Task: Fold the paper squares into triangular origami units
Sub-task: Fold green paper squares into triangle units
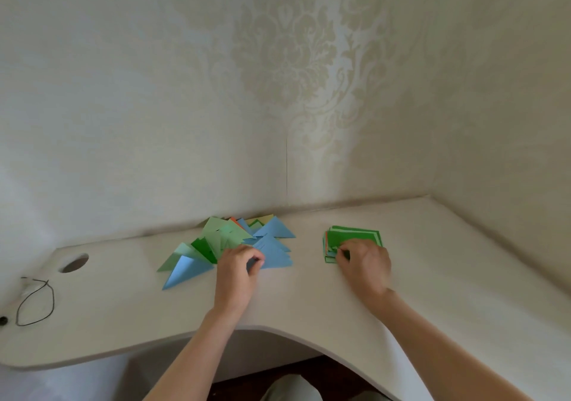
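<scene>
On the pale worktop (309, 292), a loose heap of folded triangles (234, 243) in blue and green lies near the wall, left of centre. The left hand (239, 266) rests at the heap's near edge, fingers curled and seemingly pinching a blue triangle, though the grip is hard to make out. Well apart to the right sits a stack of paper squares (352, 241), green on top. The right hand (364, 266) lies on the stack's near corner, its fingertips bent onto the top sheets. A black cord loop (34, 305) lies at the far left, beside a round hole (73, 263).
</scene>
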The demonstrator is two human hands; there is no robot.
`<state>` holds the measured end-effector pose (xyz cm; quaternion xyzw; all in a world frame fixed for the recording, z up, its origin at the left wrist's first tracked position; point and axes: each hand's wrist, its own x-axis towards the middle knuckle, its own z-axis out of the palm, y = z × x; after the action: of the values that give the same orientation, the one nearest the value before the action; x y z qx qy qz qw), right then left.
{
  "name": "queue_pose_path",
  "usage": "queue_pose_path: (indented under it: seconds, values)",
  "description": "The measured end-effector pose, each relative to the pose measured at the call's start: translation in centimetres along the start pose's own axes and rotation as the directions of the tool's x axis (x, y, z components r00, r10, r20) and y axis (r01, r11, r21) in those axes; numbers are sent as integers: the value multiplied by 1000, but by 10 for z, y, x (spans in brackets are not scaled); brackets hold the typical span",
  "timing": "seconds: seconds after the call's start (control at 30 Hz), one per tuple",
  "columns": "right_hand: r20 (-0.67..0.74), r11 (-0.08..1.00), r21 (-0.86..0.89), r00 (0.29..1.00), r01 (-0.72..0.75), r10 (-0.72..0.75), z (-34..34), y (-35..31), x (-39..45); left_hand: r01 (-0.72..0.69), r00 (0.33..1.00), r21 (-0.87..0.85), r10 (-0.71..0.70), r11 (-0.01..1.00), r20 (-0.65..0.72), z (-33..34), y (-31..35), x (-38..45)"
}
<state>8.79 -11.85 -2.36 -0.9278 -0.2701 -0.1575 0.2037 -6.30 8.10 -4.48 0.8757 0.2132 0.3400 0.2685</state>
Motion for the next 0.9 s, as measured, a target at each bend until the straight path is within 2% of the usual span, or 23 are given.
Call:
queue_pose_path:
  seconds: [0.1,0.23,0.3,0.37,0.4,0.5,0.57,0.7,0.8,0.9]
  values:
    - [8,999,53,1000,-11,10,-1,2,-3,-28,1000,35,28,999,-1,0,1,-2]
    - [41,944,324,998,-66,55,-12,7,-5,-70,997,98,73,993,-25,-2,6,-3]
    - [-111,941,334,994,42,-5,-20,11,-9,-76,996,136,82,988,-35,-2,7,-4]
    - [-275,935,302,956,184,-99,-29,13,-17,-102,994,217,110,971,-23,-1,8,-7]
    - [-311,928,281,938,243,-152,-32,14,-22,-120,992,277,128,953,-10,0,9,-8]
    - [-274,905,254,923,341,-271,-34,15,-41,-166,985,435,169,885,32,1,14,-15]
    - [-223,892,263,923,367,-314,-31,17,-52,-167,986,467,159,868,57,0,18,-17]
    - [-115,899,271,939,343,-324,-23,19,-62,-138,990,376,133,916,40,-1,27,-23]
    - [-66,904,296,950,310,-304,-16,19,-66,-213,977,154,208,965,52,3,44,-30]
    - [-67,901,316,954,297,-291,-15,18,-69,-210,957,-80,222,974,185,13,64,-36]
